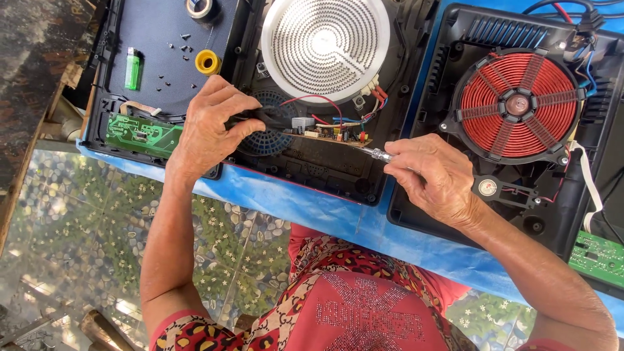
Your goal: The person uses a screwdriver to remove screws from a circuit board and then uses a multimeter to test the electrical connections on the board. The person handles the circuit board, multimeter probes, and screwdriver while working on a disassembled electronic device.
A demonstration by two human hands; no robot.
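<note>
The right hand (434,177) grips a screwdriver (376,153) pointing left at the circuit board (333,133), which the left hand (211,127) steadies by gripping the black housing edge.

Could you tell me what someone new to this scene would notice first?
Most striking is the red copper induction coil in the opened cooker at right, then the white spiral heating element at top centre. Between them, the left hand grips the black housing by the fan grille, while the right hand holds a screwdriver pointed at the tilted circuit board.
</note>
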